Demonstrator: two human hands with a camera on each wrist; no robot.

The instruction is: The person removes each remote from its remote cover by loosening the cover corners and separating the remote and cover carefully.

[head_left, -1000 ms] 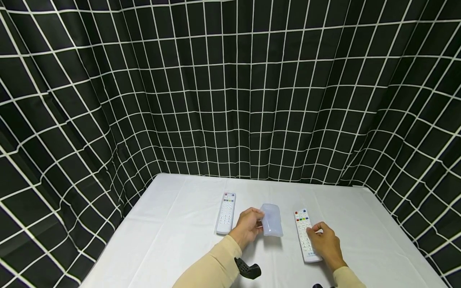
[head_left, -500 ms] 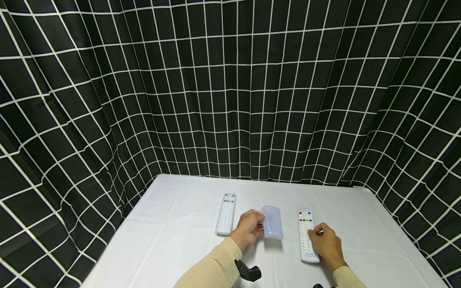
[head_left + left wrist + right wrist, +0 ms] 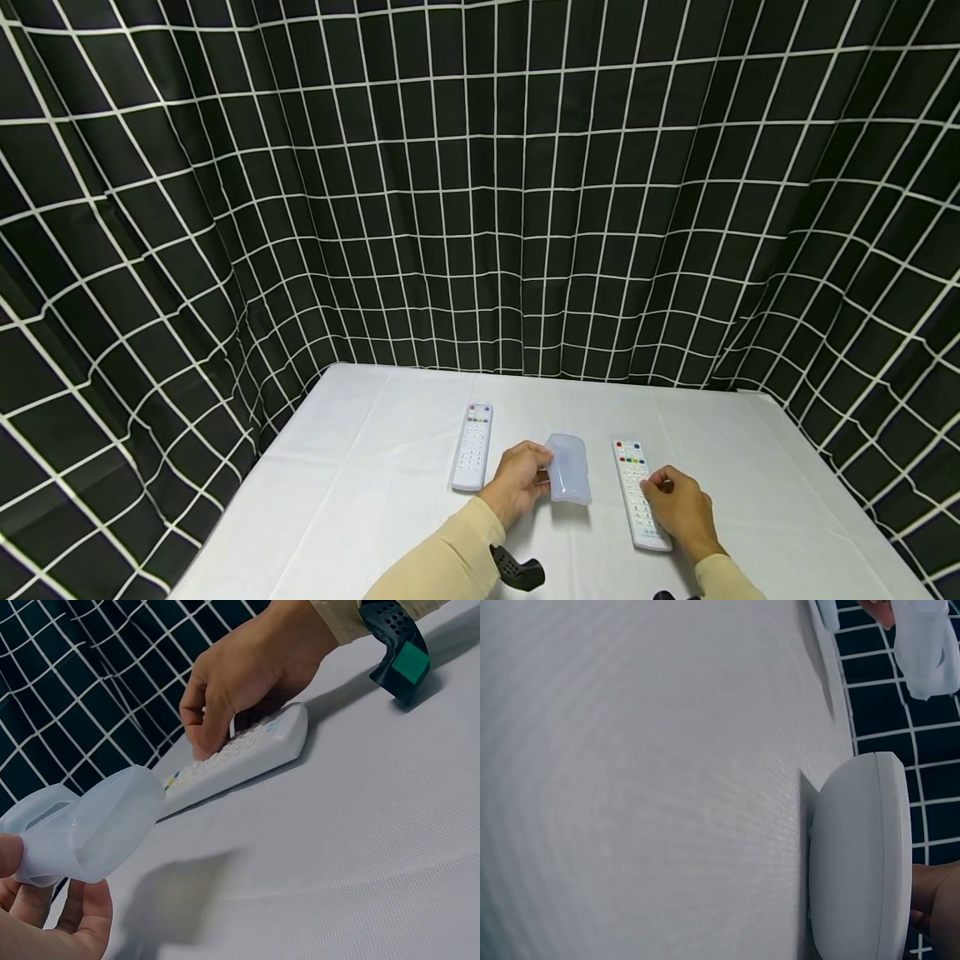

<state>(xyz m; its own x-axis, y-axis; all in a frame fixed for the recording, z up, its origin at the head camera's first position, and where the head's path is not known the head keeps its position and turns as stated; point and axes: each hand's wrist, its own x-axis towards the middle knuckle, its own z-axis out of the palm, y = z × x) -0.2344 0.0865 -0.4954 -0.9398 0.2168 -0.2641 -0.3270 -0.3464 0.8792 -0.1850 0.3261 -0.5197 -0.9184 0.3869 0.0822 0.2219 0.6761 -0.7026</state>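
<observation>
With thumb and fingers, my left hand (image 3: 517,482) holds a translucent, whitish hollow piece (image 3: 568,468) above the table. In the left wrist view this soft-looking piece (image 3: 120,825) shows rounded flaps and an opening. Nearer the right side, a white remote control (image 3: 637,492) lies face up on the table. My right hand (image 3: 681,510) has curled fingers at its button face, thumb and forefinger meeting over the keys. The left wrist view shows those fingertips (image 3: 204,748) on the buttons; the other fingers are partly hidden. The right wrist view shows the remote's blunt near end (image 3: 855,862).
A second white remote control (image 3: 472,448) lies face up to the left of my left hand. A white cloth covers the table (image 3: 360,475). Black curtain (image 3: 495,208) with a white grid surrounds the back and sides. Black straps (image 3: 517,568) sit at the wrists.
The far end of the right remote has swung to the right and then back left under the fingers of my right hand. My left hand and the translucent piece have barely moved.
</observation>
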